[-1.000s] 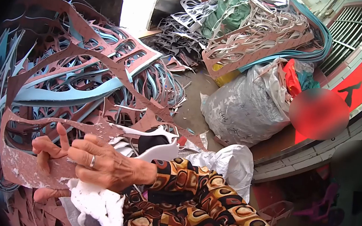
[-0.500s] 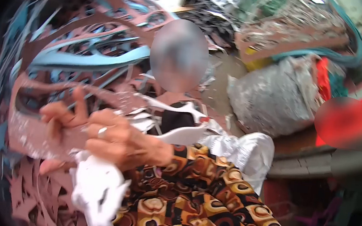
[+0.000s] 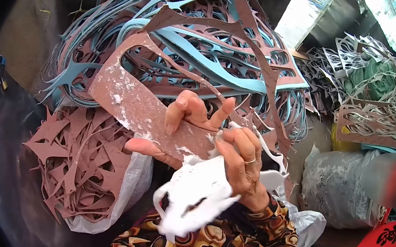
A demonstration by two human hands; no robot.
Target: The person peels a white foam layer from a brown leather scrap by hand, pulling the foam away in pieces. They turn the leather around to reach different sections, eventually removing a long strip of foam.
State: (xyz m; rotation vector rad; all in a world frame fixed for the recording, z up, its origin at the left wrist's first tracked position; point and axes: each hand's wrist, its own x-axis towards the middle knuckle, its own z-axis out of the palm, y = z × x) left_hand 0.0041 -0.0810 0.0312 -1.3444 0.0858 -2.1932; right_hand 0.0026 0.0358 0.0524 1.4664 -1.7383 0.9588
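A brown-pink foam offcut (image 3: 130, 98) with cut-out openings and white flecks stretches across the middle. My left hand (image 3: 193, 112) grips its lower end, the fingers curled over one edge and the thumb out along the other. My right hand (image 3: 242, 160), with a ring on one finger, is closed on a torn white foam piece (image 3: 198, 189) at the offcut's lower end. This white piece hangs down over my patterned clothing and is partly blurred. Whether it is still stuck to the offcut is hidden by my fingers.
Blue and brown foam offcuts (image 3: 199, 70) are heaped behind my hands. At the left stands a white sack (image 3: 135, 180) with brown scraps (image 3: 81, 159). A stuffed grey plastic bag (image 3: 333, 183) sits at the right, below more scrap bundles (image 3: 379, 115).
The view has swung left and down, so the heap, bags and both hands appear further right. Both hands keep hold of the foam, and the brown offcut now slants more steeply.
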